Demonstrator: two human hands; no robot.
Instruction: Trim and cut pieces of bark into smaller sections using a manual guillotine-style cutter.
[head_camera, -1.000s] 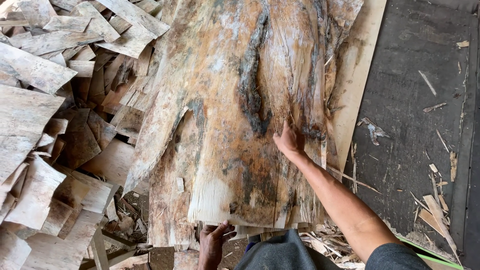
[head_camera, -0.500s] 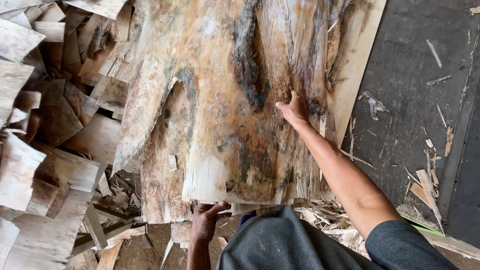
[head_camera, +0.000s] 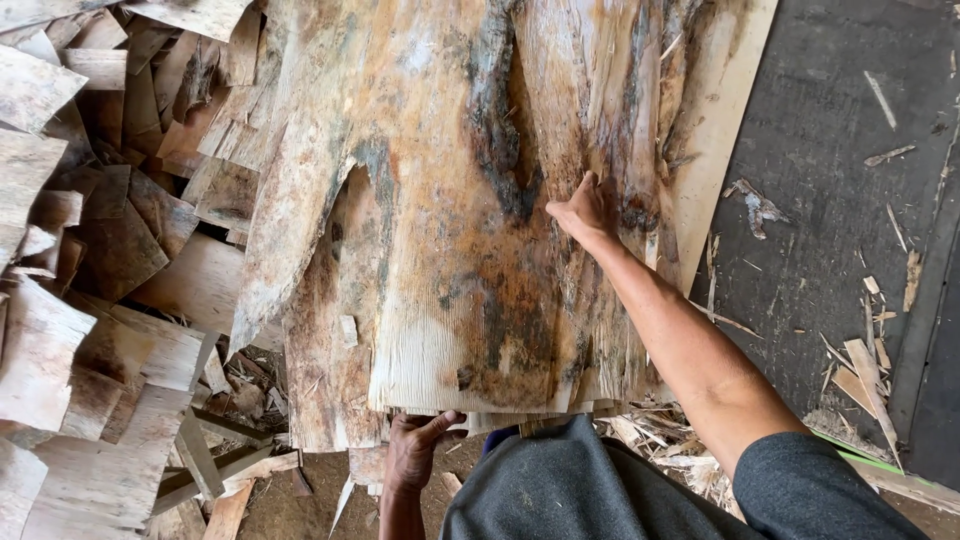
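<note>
The left hand grips the near edge of a wood sheet from below, thumb over the rim. Beyond it, the right hand presses flat, fingers spread, on the sheet's right side. The sheet's long axis runs away from the person, over a scrap pile. Since half a second ago, it has slid slightly nearer.
</note>
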